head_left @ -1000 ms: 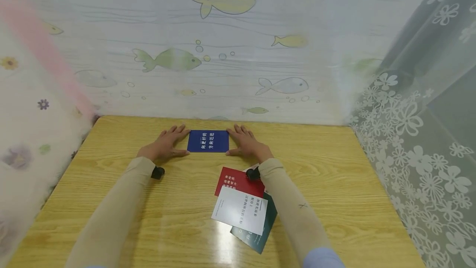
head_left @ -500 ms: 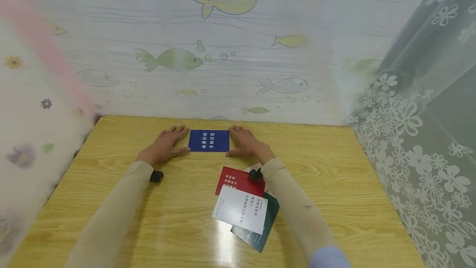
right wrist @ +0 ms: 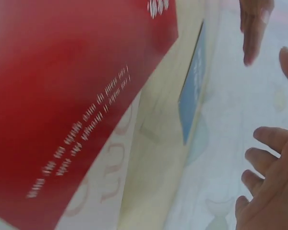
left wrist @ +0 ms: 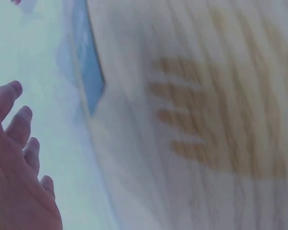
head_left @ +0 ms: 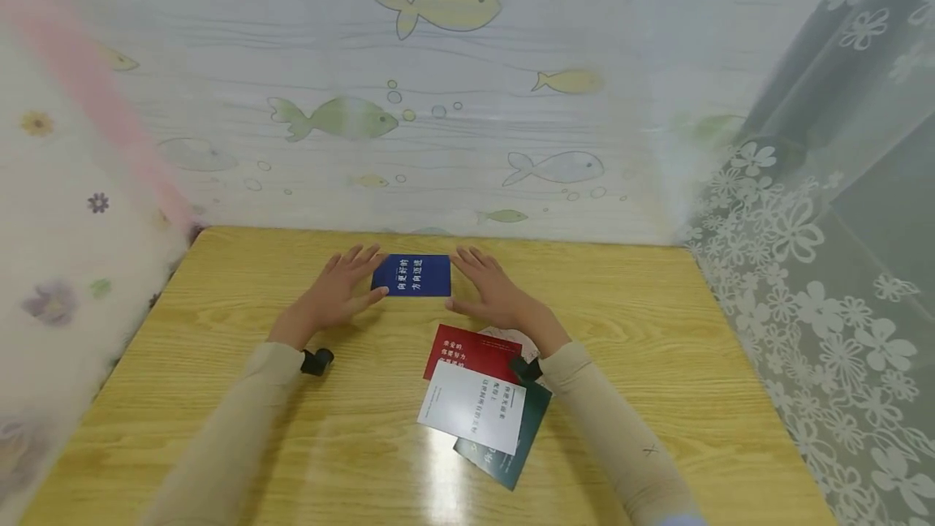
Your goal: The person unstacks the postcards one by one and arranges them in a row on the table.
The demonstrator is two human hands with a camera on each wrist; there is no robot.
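Both wrist views are blurred; the print on the cards cannot be read. A pale card is mostly hidden behind the right hand [head_left: 500, 299]. One blue card [head_left: 411, 275] is seen flat between the hands, its left edge overlapped by the left hand [head_left: 338, 295]. Both hands are spread, fingers straight, nothing gripped. Counted near the right wrist: one red card [head_left: 467, 350], one white card [head_left: 471, 409], one green card [head_left: 511, 457], overlapped. Surface: wooden table [head_left: 219, 282], glossy. Backdrop: fish-print curtain [head_left: 438, 88], floral lace at right.
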